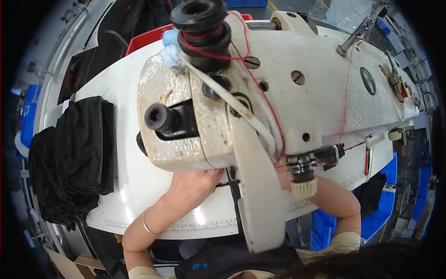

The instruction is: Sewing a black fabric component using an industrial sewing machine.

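Observation:
A white sewing machine head (223,135) fills the middle of the view and covers the sewing area. My left hand (197,181) rests low on the white table, its fingers tucked out of sight under the machine head. Only a sliver of my right hand (284,177) shows behind the pale lever (260,200) and a cream knob (304,187); its fingers are hidden. Between the hands a narrow dark strip (235,200) runs to the table's front edge. Whether either hand holds anything is hidden. Red thread (262,86) runs down the machine.
A stack of folded black fabric (81,149) lies on the table's left side. Blue bins (390,195) stand at the right, with dark cloth inside. Behind the machine sits a red tray (148,39). A printed ruler scale (200,228) follows the table's front edge.

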